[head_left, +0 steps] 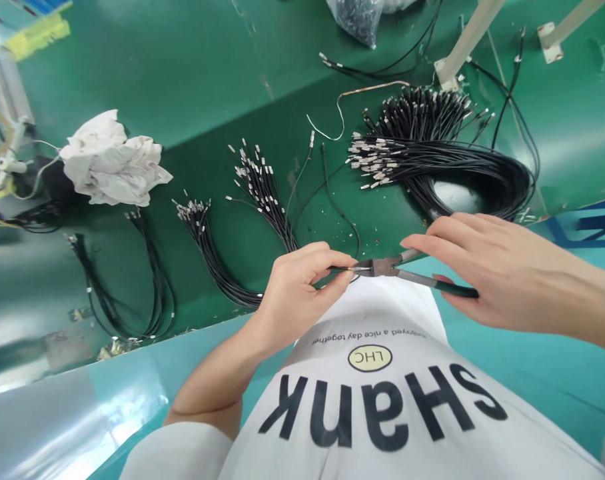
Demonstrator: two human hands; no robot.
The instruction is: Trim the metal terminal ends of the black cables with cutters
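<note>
Between thumb and forefinger, my left hand (pixel 305 283) pinches the end of a thin black cable (pixel 336 269) close to my body. My right hand (pixel 492 267) is wrapped round the handles of a pair of pliers (pixel 382 267), which point left. Their jaws meet the cable end right at my left fingertips; the tiny part in the jaws is too small to make out. Just beyond my left hand lies a bundle of black cables (pixel 262 193) with silvery end fittings. A larger coiled bundle (pixel 462 157) lies beyond my right hand.
More cable bundles (pixel 210 250) (pixel 155 280) lie along the left of the green table (pixel 192 107). A crumpled white cloth (pixel 115 160) sits beside a machine (pixel 25 187). Posts (pixel 472 40) stand at the back right, near a plastic bag (pixel 357 20).
</note>
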